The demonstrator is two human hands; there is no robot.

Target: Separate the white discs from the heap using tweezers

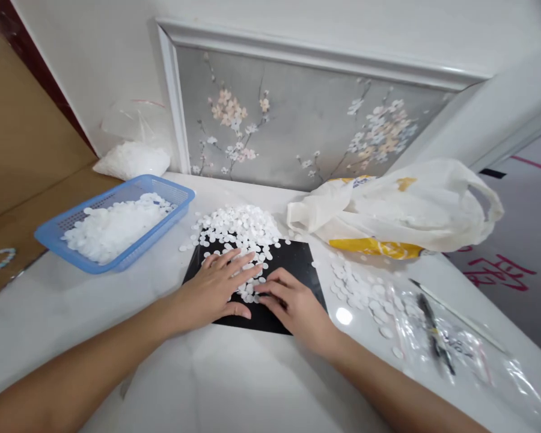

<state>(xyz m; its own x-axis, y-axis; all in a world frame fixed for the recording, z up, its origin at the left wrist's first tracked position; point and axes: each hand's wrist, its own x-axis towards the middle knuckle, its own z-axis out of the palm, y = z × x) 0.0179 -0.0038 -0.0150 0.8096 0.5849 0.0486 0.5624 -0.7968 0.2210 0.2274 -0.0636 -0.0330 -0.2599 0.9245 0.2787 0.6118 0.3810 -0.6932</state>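
Hands resting on loose discs (246, 228)
Flat left hand (216, 287) and loosely curled right hand (294, 304) grip nothing; a careless sweep could push discs off the mat (295, 260).

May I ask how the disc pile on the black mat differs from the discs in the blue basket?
The disc pile lies loose, spilling over the black mat; the basket discs sit inside the blue basket. The left hand and right hand touch the pile's near edge; nothing touches the basket discs. Both are small white rounds.
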